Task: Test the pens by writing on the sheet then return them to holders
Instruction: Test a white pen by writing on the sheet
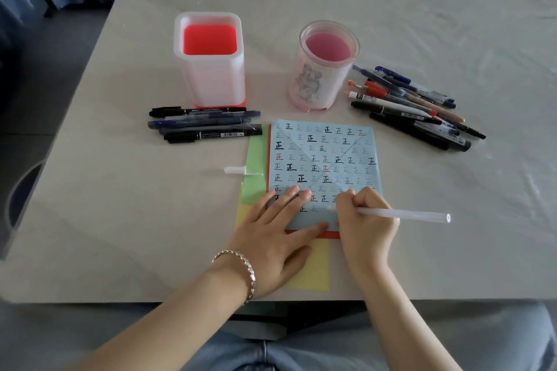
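Matt paper sheet [324, 159] — translucent plastic holders [211, 60]

Left hand [277, 229] flat, fingers spread; right hand [366, 217] pinches pen [407, 214].

The right hand [366, 220] hides part of the white pen [404, 215]; the left hand [277, 238] covers a lower corner of the blue sheet [325, 159] (print on the markers [211, 134] is too small to read).

Head camera, close, looking forward-down over table [120, 190].
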Action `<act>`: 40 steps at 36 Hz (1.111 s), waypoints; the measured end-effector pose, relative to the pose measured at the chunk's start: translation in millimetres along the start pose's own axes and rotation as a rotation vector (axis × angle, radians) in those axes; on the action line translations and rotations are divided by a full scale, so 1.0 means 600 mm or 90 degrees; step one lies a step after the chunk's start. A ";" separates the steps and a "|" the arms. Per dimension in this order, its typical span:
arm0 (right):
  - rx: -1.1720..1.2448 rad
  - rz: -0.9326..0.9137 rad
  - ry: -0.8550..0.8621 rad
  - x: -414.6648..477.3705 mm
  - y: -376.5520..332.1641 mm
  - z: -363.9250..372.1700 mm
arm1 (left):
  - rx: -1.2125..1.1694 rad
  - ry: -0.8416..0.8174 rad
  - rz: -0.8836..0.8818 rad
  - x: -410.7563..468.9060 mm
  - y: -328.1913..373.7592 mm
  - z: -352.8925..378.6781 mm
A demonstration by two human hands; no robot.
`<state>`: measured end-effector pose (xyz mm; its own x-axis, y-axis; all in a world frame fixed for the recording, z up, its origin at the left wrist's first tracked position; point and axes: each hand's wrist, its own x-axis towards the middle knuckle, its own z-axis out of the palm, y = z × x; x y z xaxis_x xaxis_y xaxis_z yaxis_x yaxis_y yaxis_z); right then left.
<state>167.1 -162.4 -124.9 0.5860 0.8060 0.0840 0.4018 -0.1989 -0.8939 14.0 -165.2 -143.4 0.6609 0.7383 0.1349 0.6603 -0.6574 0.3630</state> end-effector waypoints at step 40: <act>-0.092 0.121 -0.239 0.018 -0.026 -0.087 | 0.007 -0.008 0.014 0.001 -0.003 0.003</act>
<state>204.1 -179.8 -86.8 0.3741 0.8885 -0.2658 0.4209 -0.4181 -0.8050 13.7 -163.5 -145.4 0.6799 0.7214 0.1315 0.6490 -0.6755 0.3500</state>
